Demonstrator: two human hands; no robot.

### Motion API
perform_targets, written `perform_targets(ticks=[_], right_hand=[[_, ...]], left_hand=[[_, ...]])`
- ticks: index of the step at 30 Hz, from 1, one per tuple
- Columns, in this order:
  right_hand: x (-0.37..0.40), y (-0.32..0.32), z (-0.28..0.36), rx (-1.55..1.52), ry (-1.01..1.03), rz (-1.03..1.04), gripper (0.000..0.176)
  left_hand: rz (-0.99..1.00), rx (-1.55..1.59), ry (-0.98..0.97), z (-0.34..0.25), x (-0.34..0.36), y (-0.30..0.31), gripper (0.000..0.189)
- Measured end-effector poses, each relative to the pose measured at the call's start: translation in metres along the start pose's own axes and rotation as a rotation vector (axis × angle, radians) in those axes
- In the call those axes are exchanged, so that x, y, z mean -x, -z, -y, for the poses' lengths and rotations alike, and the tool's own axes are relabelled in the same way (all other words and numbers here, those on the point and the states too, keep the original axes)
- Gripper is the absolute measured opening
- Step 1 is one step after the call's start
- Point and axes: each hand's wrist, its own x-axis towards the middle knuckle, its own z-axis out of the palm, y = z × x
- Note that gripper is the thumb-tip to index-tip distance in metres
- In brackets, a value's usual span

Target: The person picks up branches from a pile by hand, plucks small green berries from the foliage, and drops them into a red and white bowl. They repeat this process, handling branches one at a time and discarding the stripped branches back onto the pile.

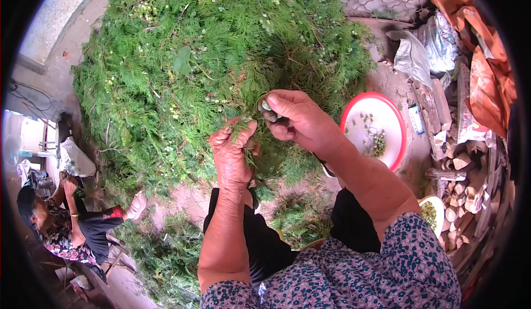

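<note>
My left hand is closed around a green sprig at the middle of the view. Just to its right and slightly higher, my right hand pinches small greenish cones between thumb and fingers. Both hands are in front of a large heap of green conifer branches, which carries pale green cones in places. Right of my right hand lies a white basin with a red rim, with many small green cones inside.
A second light bowl with green cones stands at the lower right. Stacked firewood and an orange sack line the right side. At the left sits another person. More cut branches lie below the heap.
</note>
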Motion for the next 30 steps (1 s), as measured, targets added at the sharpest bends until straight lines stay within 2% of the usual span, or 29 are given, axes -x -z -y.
perform_targets(ticks=[1,5,7,8,10,12,14,17,18,20,22,23,24,26,28,29,30], right_hand=[[0.001,-0.005,0.001,0.044,0.033,-0.066,0.013],[0.007,-0.014,0.012,0.064,0.103,-0.089,0.011],[0.01,-0.013,0.015,0.383,0.093,-0.06,0.02],[0.007,-0.012,0.013,0.383,0.092,-0.061,0.02],[0.0,-0.011,0.004,0.961,0.516,0.048,0.024],[-0.003,-0.008,0.0,0.964,0.53,0.039,0.026],[-0.005,-0.006,-0.003,1.047,0.52,0.043,0.027],[-0.005,-0.006,-0.008,0.921,0.434,0.017,0.02],[-0.003,-0.005,-0.007,0.917,0.425,0.014,0.02],[0.003,-0.001,-0.005,0.151,-0.034,-0.005,0.016],[0.001,0.005,-0.007,0.07,-0.013,-0.041,0.017],[0.0,0.006,-0.002,0.036,0.035,-0.112,0.016],[0.0,0.008,0.004,0.002,0.084,-0.186,0.016],[0.006,0.025,0.018,0.064,0.082,-0.243,0.017],[0.023,0.042,0.03,0.065,0.055,-0.408,0.014],[0.031,0.053,0.037,0.063,0.069,-0.416,0.014],[0.039,0.066,0.044,0.092,0.058,-0.515,0.013]], left_hand=[[-0.001,0.0,-0.002,0.001,0.0,0.001,0.02],[-0.058,-0.077,-0.062,0.004,0.0,0.001,0.02],[-0.06,-0.121,-0.074,0.004,0.0,0.001,0.019],[-0.009,-0.131,-0.091,0.004,0.0,0.003,0.017],[0.042,-0.141,-0.104,0.005,-0.001,0.006,0.015],[0.068,-0.331,-0.124,0.009,-0.003,0.012,0.023],[0.104,-0.365,-0.16,0.01,-0.006,0.019,0.026],[0.214,-0.466,-0.269,0.012,-0.01,0.03,0.036],[0.184,-0.403,-0.214,0.009,-0.007,0.024,0.039],[0.142,-0.339,-0.142,0.0,-0.002,0.014,0.042],[0.126,-0.264,-0.013,-0.008,-0.004,0.013,0.037],[0.128,-0.161,-0.009,-0.008,-0.006,0.011,0.029],[0.129,-0.162,-0.008,-0.008,-0.007,0.014,0.029],[0.259,0.07,0.022,-0.01,-0.011,0.023,0.02],[0.29,0.072,-0.019,-0.013,-0.01,0.029,0.023],[0.31,0.174,-0.025,-0.013,-0.012,0.033,0.023],[0.33,0.277,-0.026,-0.014,-0.012,0.034,0.023]])
